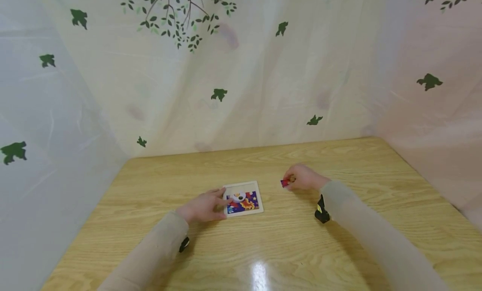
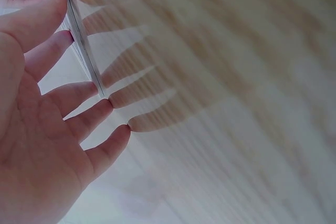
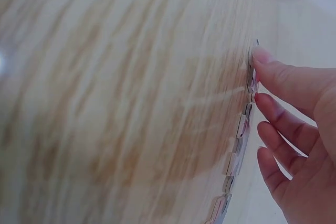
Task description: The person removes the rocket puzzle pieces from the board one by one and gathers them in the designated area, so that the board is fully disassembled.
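Note:
A shallow light-framed puzzle tray (image 1: pixel 260 199) lies on the table, its lower part filled with a purple, red and yellow picture and its upper strip showing bare board. My left hand (image 1: pixel 205 206) rests at the tray's left side, fingers spread and fairly straight; the left wrist view shows the thumb and fingertips along the tray's edge. To the right of the tray, my right hand (image 1: pixel 303 177) pinches a small red and purple puzzle piece (image 1: pixel 284 183) between thumb and index finger, low over the table. Its other fingers are loosely bent.
Several more loose puzzle pieces (image 3: pixel 231 163) lie flat in a row beside the right hand's fingers. The wooden table (image 1: pixel 286 249) ends at the back against a pale curtain (image 1: pixel 256 115) printed with leaves and green birds. More curtain hangs along both sides.

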Tool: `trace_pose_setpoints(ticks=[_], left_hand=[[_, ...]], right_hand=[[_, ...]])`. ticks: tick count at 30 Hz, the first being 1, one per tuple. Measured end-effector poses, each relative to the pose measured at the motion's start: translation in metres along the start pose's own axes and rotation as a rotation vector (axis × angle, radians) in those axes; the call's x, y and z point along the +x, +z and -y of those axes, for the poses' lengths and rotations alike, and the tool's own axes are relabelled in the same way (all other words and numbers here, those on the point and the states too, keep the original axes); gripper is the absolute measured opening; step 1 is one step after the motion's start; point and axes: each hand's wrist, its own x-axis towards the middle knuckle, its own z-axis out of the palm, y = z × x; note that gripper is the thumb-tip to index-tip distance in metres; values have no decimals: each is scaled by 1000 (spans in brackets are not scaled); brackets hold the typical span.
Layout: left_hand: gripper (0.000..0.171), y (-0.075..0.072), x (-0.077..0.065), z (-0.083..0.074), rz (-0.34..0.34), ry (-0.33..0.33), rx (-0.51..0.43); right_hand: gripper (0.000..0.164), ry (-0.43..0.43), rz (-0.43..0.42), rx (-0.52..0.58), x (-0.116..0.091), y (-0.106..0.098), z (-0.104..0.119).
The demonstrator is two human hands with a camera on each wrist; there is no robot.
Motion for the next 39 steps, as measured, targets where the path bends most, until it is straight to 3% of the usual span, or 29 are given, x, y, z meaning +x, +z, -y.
trace_pose_setpoints(ticks=[11,21,28,39], left_hand=[[52,1,1,1,-2,-12,7],[52,1,1,3,-10,14,10],[51,0,0,2,-11,14,-7],[50,-1,-1,1,-17,5,-30]], right_hand=[[25,22,-5,-3,-1,0,2],[22,-50,-107,40,-3,4,18],[22,-38,-79,60,1,16,31],[25,-94,-49,120,8,29,55]])
